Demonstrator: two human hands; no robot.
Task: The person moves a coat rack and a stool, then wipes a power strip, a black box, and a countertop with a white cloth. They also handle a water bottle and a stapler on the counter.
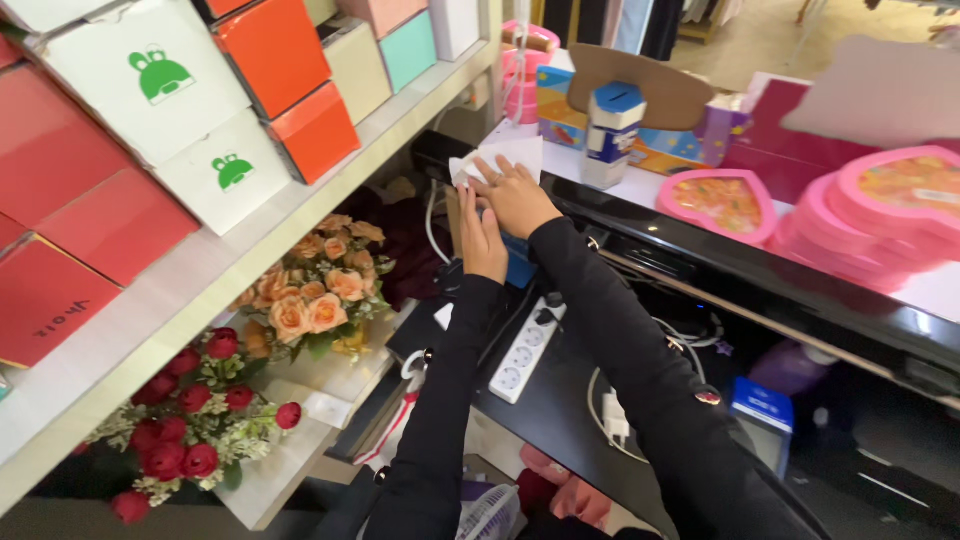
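Black counter [700, 255]: white paper [505, 155] under right hand [518, 195] grip, left hand [483, 240] adj

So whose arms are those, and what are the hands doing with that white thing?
There is no machine here. The arms belong to a person wearing a small camera on their head, so the one picture looks down at their own hands. Both arms are in black sleeves. The right hand presses on a white tissue at the edge of a black counter. The left hand is just below it, next to something blue that is mostly hidden. Under the hands lies a white power strip. On the left is a shelf of boxes, with peach roses and red roses under it. Pink heart boxes sit on the counter.
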